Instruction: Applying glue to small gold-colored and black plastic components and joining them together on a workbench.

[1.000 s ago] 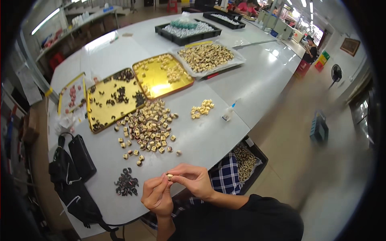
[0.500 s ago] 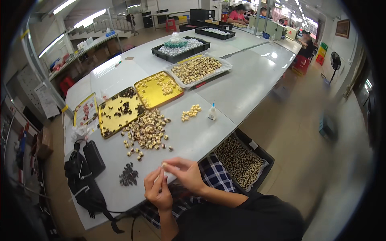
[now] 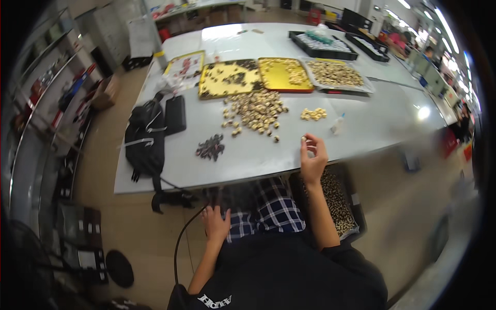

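Observation:
Over the table's front edge, my right hand [image 3: 315, 159] pinches a small pale piece [image 3: 304, 139] between thumb and fingertips. My left hand [image 3: 216, 223] is low by my lap, on or just above the plaid cloth [image 3: 281, 213], with its fingers apart and nothing visible in it. To the left of my right hand lies a loose heap of small cream-and-brown pieces [image 3: 256, 111]. Beyond it sits a little group of plain cream pieces [image 3: 313, 114], with a small white bottle with a blue tip [image 3: 338, 125] beside them. A pile of black curved pieces [image 3: 211, 148] lies further left.
Along the middle stand two yellow trays [image 3: 227, 85] [image 3: 283, 85], and a full pale tray [image 3: 366, 87]. A black bag [image 3: 144, 139] and a black flat box [image 3: 175, 114] are at left. Below the table edge at right is a black crate [image 3: 356, 217] of small pieces.
My hands have parted: the left has dropped to my lap, while the right has moved right and forward, still holding the small piece. The view has turned left.

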### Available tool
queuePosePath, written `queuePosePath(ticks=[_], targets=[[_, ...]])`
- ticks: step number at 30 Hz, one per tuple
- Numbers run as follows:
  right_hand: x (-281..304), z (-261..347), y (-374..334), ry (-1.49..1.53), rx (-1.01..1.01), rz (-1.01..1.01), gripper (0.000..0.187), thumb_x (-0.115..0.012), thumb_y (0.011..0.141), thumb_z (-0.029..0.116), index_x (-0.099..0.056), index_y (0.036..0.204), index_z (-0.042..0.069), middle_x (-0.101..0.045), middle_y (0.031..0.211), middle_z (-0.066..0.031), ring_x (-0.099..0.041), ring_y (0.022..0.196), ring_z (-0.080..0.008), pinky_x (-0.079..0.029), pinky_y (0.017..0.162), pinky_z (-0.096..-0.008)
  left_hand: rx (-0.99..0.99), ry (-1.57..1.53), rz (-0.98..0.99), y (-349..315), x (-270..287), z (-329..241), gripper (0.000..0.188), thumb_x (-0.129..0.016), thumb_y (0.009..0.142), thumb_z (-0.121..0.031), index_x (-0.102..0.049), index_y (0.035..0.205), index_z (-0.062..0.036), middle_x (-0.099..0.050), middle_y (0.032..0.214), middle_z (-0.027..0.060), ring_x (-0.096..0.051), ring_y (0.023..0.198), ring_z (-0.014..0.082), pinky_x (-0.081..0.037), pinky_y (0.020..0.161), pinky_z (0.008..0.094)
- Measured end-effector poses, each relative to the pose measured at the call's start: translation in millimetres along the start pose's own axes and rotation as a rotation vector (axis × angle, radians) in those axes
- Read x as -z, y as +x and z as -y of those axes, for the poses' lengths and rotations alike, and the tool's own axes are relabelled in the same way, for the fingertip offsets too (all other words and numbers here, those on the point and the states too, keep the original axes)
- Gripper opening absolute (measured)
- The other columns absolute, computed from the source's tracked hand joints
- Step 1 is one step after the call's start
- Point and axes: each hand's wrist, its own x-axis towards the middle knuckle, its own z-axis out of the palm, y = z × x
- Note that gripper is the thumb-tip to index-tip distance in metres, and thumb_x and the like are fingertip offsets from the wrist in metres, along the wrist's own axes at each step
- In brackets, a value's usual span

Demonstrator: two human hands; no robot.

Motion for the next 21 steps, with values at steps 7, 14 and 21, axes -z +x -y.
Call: queuePosePath(ticks=[7, 14, 21], targets=[[-5, -6, 11, -0.165, -0.175, 0.233, 0.014, -0.06, 0.085, 0.009, -0.06, 0.096, 0.001, -0.063, 0.086, -0.0072, -0.059, 0.069, -0.013, -0.048, 0.06, -0.0243, 0.257, -0.066, 0.223, 61, -23, -2, 0.09, -0.06, 0.073, -0.057, -0.027, 0.139, -0.0058, -0.035, 0.139, 0.0214, -0.037, 0.124, 0.0393, -0.031, 0.102, 0.0438], [-28, -7, 39, -0.001, 0.019, 0.219, 0.015, -0.063, 0.082, 0.007, -0.06, 0.095, 0.0, -0.064, 0.085, -0.0067, -0.058, 0.069, -0.0107, -0.047, 0.06, -0.024, -0.057, -0.186, -0.016, 112, -79, 1, 0.067, -0.058, 0.075, -0.054, -0.052, 0.123, -0.0085, -0.051, 0.122, 0.0199, -0.045, 0.116, 0.0372, -0.034, 0.099, 0.0473], [-21, -13, 42, 0.105, -0.199, 0.202, 0.019, -0.06, 0.087, 0.015, -0.059, 0.1, 0.002, -0.059, 0.086, -0.004, -0.055, 0.077, -0.0115, -0.044, 0.071, -0.0247, -0.116, -0.732, -0.523, 128, -185, -34, 0.068, -0.06, 0.073, -0.058, -0.052, 0.125, -0.0152, -0.051, 0.125, 0.0179, -0.046, 0.118, 0.0328, -0.032, 0.101, 0.0475]])
